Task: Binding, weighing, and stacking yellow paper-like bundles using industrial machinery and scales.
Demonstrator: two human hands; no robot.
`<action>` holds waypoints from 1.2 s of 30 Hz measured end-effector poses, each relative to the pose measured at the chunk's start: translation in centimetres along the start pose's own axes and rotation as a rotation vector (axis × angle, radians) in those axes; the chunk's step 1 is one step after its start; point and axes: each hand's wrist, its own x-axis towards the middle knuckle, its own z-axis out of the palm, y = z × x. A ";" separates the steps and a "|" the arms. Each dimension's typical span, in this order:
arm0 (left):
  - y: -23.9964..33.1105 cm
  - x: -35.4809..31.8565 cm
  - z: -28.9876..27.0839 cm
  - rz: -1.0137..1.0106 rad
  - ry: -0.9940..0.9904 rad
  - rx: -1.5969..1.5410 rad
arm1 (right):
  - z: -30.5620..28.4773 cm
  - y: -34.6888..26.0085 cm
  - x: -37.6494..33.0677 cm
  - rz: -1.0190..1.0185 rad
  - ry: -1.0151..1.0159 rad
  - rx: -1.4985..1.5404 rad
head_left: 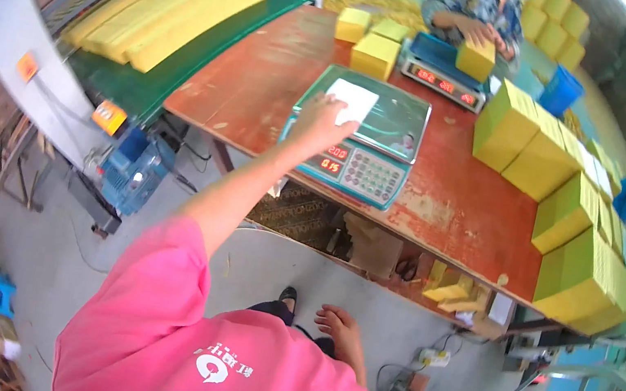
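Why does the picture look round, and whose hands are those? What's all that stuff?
No robot here: these are a person's two bare hands. A wide camera on that person's head looks down, making straight edges curve. The left hand touches what looks like white paper on a digital scale; the right hand hangs near the body, holding nothing that I can see. The red table also bears yellow paper stacks and a second scale, with a co-worker behind it.

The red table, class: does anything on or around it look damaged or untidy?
Yes: the red table shows pale, worn patches right of the nearer scale, as if paint had rubbed off. Beyond it, loose yellow material lies strewn untidily.
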 end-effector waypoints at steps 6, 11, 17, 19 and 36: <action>-3.2 8.2 5.3 -0.208 -0.150 0.418 | 0.0 -5.8 4.8 -0.066 -0.020 -0.040; -3.7 8.0 7.5 -0.175 -0.091 0.427 | -1.2 -11.1 7.3 -0.148 -0.032 -0.056; -3.3 8.1 7.8 -0.215 -0.101 0.392 | -2.3 -18.3 11.4 -0.193 -0.279 -0.150; -4.1 7.7 7.6 -0.232 -0.023 0.221 | -2.9 -20.6 12.4 -0.209 -0.337 -0.178; -4.6 8.1 6.1 -0.137 0.065 0.062 | -0.2 -36.4 23.5 -0.495 -0.228 -0.289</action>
